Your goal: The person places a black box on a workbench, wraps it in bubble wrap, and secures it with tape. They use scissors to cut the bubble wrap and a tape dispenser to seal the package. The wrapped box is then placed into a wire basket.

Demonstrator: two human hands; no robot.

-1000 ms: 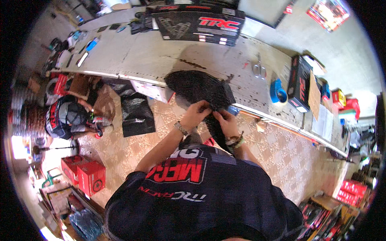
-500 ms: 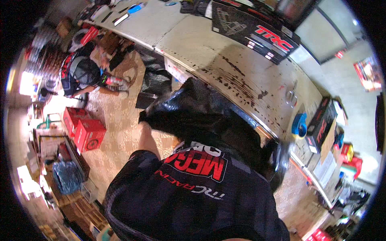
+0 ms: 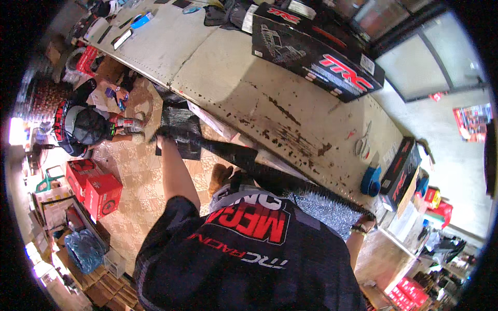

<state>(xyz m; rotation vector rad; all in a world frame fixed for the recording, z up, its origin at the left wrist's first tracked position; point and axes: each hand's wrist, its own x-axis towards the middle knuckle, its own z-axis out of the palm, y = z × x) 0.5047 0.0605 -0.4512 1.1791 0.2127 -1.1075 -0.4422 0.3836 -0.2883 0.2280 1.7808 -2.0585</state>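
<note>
A long sheet of black bubble wrap [image 3: 332, 203] stretches across in front of my body, along the near edge of the worktable. My left hand [image 3: 164, 137] is closed on its far-left end, with that arm reaching out. At the right end, my right hand [image 3: 364, 223] grips the sheet near the table's corner. The middle part is pulled into a narrow dark band, and the right part hangs wider with a shiny, bubbled surface. More black sheeting [image 3: 179, 116] lies below and beyond my left hand, over the patterned floor.
The stained worktable [image 3: 218, 67] carries a large black carton [image 3: 316, 57], scissors [image 3: 363, 142], a blue tape roll [image 3: 370, 181] and a smaller black box [image 3: 402, 173]. A person in a cap [image 3: 85, 127] crouches at the left, behind red boxes [image 3: 101, 194].
The bubble wrap was raised and bunched in front of me; it is now lower and drawn out lengthwise. My left arm has extended outward, and my right hand has come into sight.
</note>
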